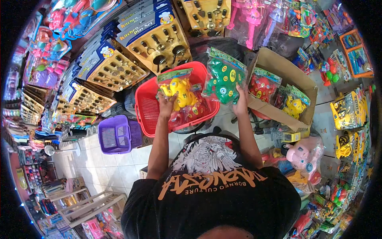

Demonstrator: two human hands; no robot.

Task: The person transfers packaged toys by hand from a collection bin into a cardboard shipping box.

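Observation:
My left hand [167,104] is closed on a bagged yellow frog toy [178,91], held over the red plastic basket [144,113]. Below it in the basket lies a bagged red toy [193,109]. In my right hand [240,100] is a bagged green frog toy [223,81] with a printed card header, gripped by its right edge. It hangs between the basket and an open cardboard box [278,63]. That box contains another bagged red toy [261,87] and a bagged yellow toy [294,106].
Kitchen play sets [159,44] on cards stand in rows at the left and back. A purple basket [115,137] sits on the tiled floor at left. Packaged toys hang along the right, beside a pink bagged toy [304,153]. A wooden rack [87,207] is lower left.

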